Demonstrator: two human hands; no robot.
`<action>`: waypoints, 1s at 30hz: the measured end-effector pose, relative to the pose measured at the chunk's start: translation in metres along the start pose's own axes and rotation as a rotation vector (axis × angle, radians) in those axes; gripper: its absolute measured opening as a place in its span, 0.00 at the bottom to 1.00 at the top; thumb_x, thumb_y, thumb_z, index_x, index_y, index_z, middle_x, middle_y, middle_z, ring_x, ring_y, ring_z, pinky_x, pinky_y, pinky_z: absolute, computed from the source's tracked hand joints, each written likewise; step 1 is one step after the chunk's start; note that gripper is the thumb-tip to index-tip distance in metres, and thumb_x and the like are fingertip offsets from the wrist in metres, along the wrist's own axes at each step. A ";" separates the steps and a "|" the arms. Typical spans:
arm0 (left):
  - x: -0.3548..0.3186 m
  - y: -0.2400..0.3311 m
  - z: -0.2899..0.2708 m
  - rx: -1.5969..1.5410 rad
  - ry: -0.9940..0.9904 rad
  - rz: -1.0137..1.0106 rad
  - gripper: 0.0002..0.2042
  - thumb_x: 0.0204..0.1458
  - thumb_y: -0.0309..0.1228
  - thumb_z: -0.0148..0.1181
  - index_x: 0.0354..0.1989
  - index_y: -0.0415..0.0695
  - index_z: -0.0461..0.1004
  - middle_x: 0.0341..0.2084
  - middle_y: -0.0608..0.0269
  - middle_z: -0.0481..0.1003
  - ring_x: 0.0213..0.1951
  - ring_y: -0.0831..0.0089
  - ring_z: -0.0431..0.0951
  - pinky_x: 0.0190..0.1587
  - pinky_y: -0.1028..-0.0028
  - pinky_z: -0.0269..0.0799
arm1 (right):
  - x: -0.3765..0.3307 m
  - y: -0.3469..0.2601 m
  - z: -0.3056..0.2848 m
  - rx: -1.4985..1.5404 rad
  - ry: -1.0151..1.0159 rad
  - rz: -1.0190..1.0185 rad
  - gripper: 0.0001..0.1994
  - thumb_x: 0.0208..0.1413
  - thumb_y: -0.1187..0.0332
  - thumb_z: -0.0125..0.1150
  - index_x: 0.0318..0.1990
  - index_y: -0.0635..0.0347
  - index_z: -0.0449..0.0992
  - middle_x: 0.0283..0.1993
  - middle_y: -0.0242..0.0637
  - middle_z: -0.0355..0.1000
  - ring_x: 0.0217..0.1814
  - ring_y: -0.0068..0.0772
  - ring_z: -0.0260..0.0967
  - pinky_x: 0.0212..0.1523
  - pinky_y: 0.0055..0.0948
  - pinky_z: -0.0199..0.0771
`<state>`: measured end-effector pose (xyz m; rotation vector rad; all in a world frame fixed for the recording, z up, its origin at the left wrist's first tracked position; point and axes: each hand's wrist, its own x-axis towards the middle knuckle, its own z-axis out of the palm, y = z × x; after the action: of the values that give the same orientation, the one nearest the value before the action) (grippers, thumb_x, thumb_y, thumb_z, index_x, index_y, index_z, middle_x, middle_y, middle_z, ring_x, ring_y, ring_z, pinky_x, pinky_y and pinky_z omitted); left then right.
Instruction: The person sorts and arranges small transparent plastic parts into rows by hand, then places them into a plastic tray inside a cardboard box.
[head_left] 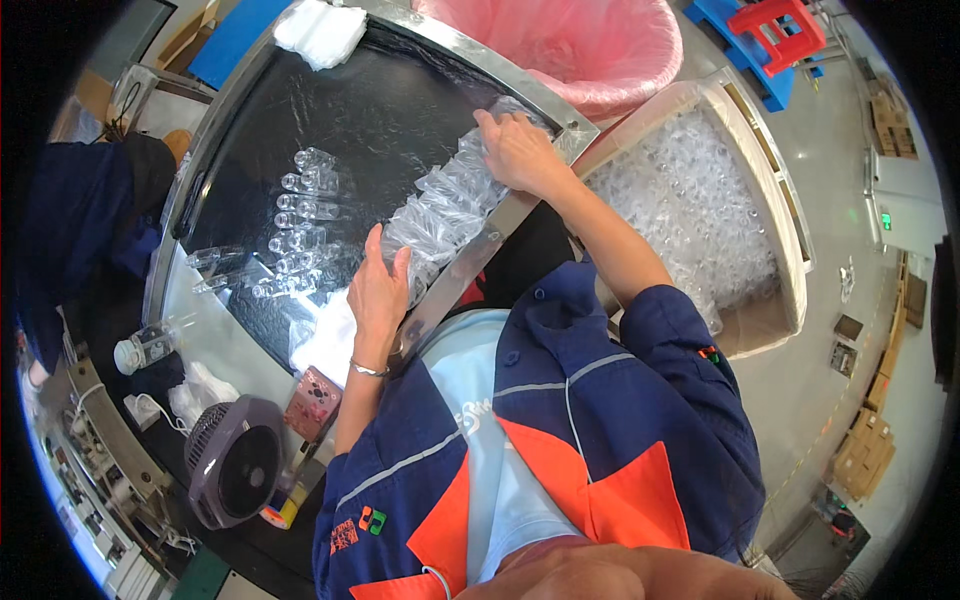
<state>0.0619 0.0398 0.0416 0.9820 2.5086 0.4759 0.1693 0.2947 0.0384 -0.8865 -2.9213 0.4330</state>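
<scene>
The left hand point(378, 288) is lying with its fingers point(374, 250) extended and close together, pressing flat against the near end of a row of clear plastic bags point(440, 215); the fingers are touching the plastic, not closing around it. The right hand point(515, 150) is resting palm-down on the far end of the same row, fingers point(490, 122) spread narrowly and curling over the bags' upper edge; whether they are pinching the film cannot be told. The bags are lying between the two hands, along the metal rim point(470, 275) of the black work surface point(370, 110). Just beyond the left fingers, small clear vials point(300, 215) are lying in a loose column on that surface. Under the left wrist a white cloth point(325, 345) is showing. Beside the right forearm a cardboard box point(790, 230) is holding many clear parts. Beyond the right fingers a bin with a pink liner point(570, 45) is standing. Near the left forearm a small grey fan point(235, 460) is sitting.
</scene>
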 end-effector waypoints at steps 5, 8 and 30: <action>0.000 -0.001 0.001 0.014 0.005 0.003 0.27 0.59 0.45 0.51 0.63 0.48 0.55 0.38 0.38 0.76 0.38 0.40 0.76 0.39 0.50 0.70 | -0.006 -0.002 -0.002 0.033 -0.117 0.020 0.23 0.52 0.68 0.58 0.57 0.60 0.66 0.42 0.52 0.71 0.49 0.53 0.70 0.45 0.47 0.74; 0.000 -0.002 0.002 0.014 0.003 0.013 0.27 0.59 0.45 0.51 0.63 0.47 0.56 0.37 0.38 0.76 0.38 0.39 0.76 0.39 0.50 0.70 | -0.019 -0.009 0.008 -0.155 0.045 -0.079 0.22 0.54 0.68 0.53 0.58 0.62 0.65 0.41 0.52 0.71 0.47 0.52 0.71 0.43 0.45 0.74; -0.001 0.001 -0.008 -0.043 -0.031 0.036 0.27 0.58 0.43 0.52 0.65 0.54 0.56 0.21 0.39 0.75 0.30 0.39 0.76 0.32 0.50 0.68 | -0.012 -0.002 -0.001 0.038 0.045 -0.029 0.22 0.58 0.57 0.53 0.53 0.64 0.69 0.47 0.53 0.69 0.50 0.52 0.68 0.47 0.47 0.73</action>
<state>0.0592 0.0388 0.0495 1.0120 2.4467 0.5194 0.1784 0.2870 0.0403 -0.8376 -2.8715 0.4586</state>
